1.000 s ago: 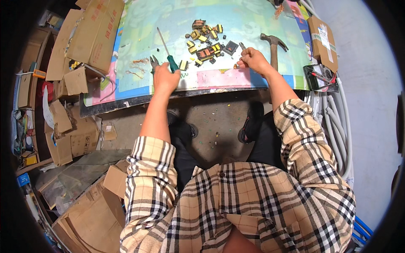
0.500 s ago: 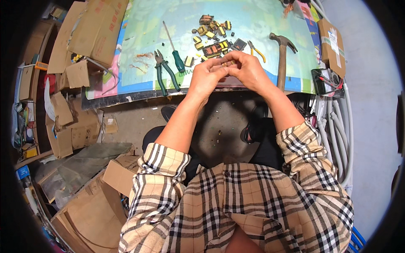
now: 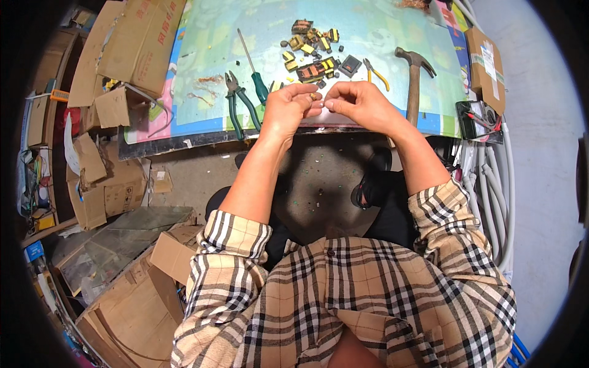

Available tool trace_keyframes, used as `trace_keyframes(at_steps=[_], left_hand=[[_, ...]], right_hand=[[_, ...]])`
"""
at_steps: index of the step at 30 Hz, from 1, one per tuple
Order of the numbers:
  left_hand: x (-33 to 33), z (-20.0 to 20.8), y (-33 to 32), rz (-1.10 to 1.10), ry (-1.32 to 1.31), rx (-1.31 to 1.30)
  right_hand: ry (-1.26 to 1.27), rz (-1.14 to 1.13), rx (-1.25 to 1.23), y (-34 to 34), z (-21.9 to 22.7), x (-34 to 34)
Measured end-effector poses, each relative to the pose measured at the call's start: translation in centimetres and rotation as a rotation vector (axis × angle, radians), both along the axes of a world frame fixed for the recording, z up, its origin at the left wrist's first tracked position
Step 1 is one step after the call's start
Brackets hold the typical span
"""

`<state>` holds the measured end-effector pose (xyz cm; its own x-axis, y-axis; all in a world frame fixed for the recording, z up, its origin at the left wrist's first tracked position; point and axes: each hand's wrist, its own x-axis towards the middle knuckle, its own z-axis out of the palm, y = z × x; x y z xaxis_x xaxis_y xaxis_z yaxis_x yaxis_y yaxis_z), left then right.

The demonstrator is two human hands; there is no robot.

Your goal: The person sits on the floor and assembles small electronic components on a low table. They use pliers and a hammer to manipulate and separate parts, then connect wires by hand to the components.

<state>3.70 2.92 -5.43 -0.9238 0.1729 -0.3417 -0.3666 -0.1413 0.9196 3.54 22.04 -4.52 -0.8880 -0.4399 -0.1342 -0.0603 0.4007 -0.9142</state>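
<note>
Both my hands are raised over the near edge of the table, fingertips almost meeting. My left hand [image 3: 289, 111] is closed in a pinch on a small yellowish piece [image 3: 315, 96], mostly hidden by the fingers. My right hand [image 3: 362, 105] is pinched together just beside it; whatever lies between its thumb and forefinger is too small to make out. Beyond them lies a pile of yellow, black and orange parts, with a long orange-and-black part [image 3: 311, 71] nearest. A flat black square piece [image 3: 350, 65] sits to its right.
Left of my hands lie green-handled pliers [image 3: 240, 105] and a screwdriver [image 3: 259, 88]. To the right are small yellow-handled pliers [image 3: 378, 78], a hammer [image 3: 413, 86] and a black meter with leads [image 3: 477, 119]. Cardboard boxes [image 3: 144, 49] stand at the left; grey pipes [image 3: 492, 196] at the right.
My hands, earlier pressed together, have come slightly apart and lower, the left one shifting left. The yellowish piece at the left fingertips now shows more plainly. The tools stay where they lay.
</note>
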Motion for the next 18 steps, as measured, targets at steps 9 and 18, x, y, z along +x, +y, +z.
trace_keyframes(at_steps=[9, 18], left_hand=[[0.7, -0.2, 0.1, -0.114, 0.190, -0.255], [0.7, 0.1, 0.1, -0.066, 0.189, -0.207]], right_hand=[[0.490, -0.107, 0.036, -1.8, -0.4, 0.7], [0.357, -0.136, -0.012, -2.0, -0.1, 0.4]])
